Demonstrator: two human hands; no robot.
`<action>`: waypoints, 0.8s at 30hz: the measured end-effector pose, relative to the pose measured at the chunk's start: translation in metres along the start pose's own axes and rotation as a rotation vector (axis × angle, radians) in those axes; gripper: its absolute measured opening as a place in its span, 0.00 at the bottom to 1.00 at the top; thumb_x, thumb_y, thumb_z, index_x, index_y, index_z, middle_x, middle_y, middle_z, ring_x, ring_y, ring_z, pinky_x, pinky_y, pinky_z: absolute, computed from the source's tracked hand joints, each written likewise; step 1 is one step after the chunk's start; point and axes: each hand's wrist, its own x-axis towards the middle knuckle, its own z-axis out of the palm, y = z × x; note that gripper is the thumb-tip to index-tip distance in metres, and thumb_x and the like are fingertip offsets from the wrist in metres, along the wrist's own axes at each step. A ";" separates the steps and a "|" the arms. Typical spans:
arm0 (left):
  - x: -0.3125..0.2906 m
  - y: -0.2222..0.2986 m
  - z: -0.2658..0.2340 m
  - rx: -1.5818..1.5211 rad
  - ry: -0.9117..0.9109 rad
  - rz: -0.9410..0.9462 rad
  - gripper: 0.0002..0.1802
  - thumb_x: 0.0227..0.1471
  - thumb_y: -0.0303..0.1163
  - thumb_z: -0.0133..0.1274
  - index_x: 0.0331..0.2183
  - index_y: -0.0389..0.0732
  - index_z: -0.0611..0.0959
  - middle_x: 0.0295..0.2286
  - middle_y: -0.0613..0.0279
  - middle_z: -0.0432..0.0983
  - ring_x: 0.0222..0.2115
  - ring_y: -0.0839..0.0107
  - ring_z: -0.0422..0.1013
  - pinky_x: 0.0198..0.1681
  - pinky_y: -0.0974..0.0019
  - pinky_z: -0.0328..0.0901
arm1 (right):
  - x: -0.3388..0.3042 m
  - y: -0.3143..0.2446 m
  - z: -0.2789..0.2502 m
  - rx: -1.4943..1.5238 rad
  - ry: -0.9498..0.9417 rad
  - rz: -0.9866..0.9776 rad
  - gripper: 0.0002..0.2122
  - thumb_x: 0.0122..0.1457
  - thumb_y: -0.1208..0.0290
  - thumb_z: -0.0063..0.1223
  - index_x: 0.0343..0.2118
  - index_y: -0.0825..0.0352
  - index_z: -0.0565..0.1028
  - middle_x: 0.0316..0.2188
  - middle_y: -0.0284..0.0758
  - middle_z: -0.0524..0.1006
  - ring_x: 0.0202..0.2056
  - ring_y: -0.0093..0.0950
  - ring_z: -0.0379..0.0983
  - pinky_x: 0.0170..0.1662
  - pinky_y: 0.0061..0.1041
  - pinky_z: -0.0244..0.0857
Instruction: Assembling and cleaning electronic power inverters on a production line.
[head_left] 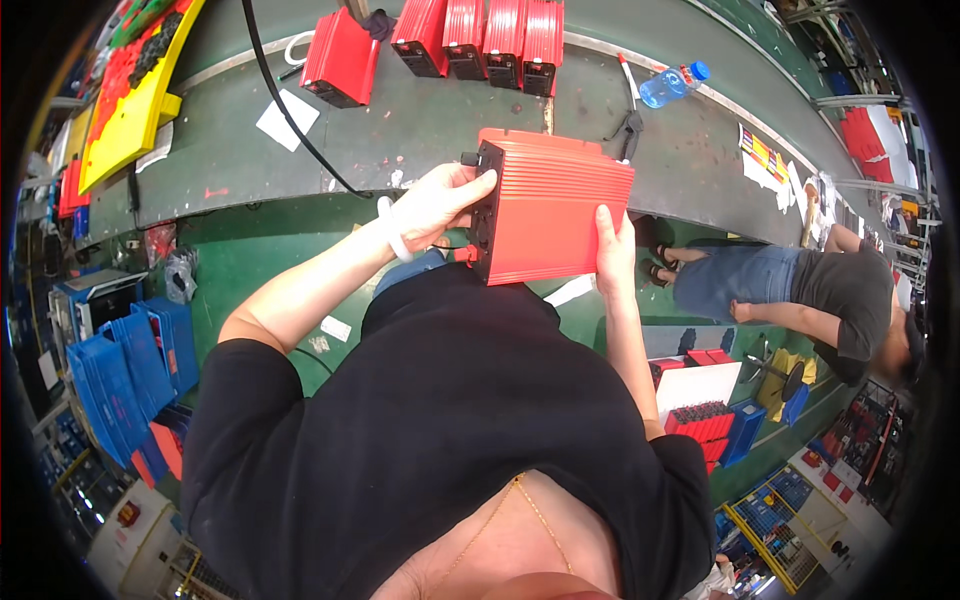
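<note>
One red finned box (560,215) is best steadied at the near edge of the bench (410,125), clasped by the right hand (614,250), its black panel (487,235) touched by the left hand (437,207), whose grasp cannot be told.

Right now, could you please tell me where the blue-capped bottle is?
In the head view, the bottle is on the bench, upper right, beyond the held red box.

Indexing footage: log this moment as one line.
right hand: holds red unit; left hand: at black end panel; bench: more red units, bottle
</note>
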 end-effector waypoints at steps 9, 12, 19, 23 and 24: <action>0.007 0.010 -0.001 -0.033 -0.043 -0.043 0.22 0.58 0.46 0.43 0.46 0.39 0.72 0.38 0.67 0.74 0.38 0.81 0.70 0.42 0.72 0.66 | -0.007 0.007 0.000 0.017 0.035 0.018 0.18 0.63 0.64 0.43 0.50 0.70 0.65 0.46 0.35 0.71 0.44 0.23 0.69 0.48 0.24 0.63; 0.011 0.011 0.000 -0.014 0.021 0.006 0.22 0.59 0.46 0.42 0.47 0.40 0.71 0.38 0.68 0.73 0.38 0.82 0.70 0.41 0.73 0.65 | -0.008 0.002 0.005 0.168 0.080 -0.001 0.19 0.63 0.62 0.42 0.52 0.70 0.64 0.47 0.35 0.70 0.46 0.24 0.68 0.49 0.24 0.62; 0.016 0.015 0.000 -0.025 -0.025 0.004 0.21 0.60 0.45 0.40 0.47 0.41 0.72 0.38 0.70 0.73 0.36 0.83 0.69 0.37 0.75 0.64 | -0.015 -0.008 0.010 0.180 0.115 0.026 0.22 0.62 0.58 0.43 0.52 0.70 0.64 0.47 0.35 0.70 0.47 0.24 0.67 0.50 0.24 0.61; 0.015 0.015 -0.001 -0.054 -0.061 0.008 0.23 0.57 0.47 0.44 0.48 0.40 0.71 0.41 0.69 0.72 0.37 0.83 0.68 0.37 0.76 0.64 | -0.017 -0.005 0.013 0.177 0.139 0.046 0.22 0.62 0.57 0.43 0.52 0.69 0.64 0.47 0.34 0.70 0.47 0.24 0.67 0.50 0.24 0.61; 0.014 0.014 -0.003 0.007 -0.046 0.007 0.26 0.56 0.47 0.46 0.49 0.39 0.70 0.42 0.68 0.71 0.38 0.82 0.68 0.37 0.75 0.64 | -0.018 -0.007 0.014 0.191 0.149 0.036 0.22 0.62 0.58 0.44 0.52 0.70 0.63 0.47 0.35 0.70 0.47 0.24 0.66 0.51 0.24 0.60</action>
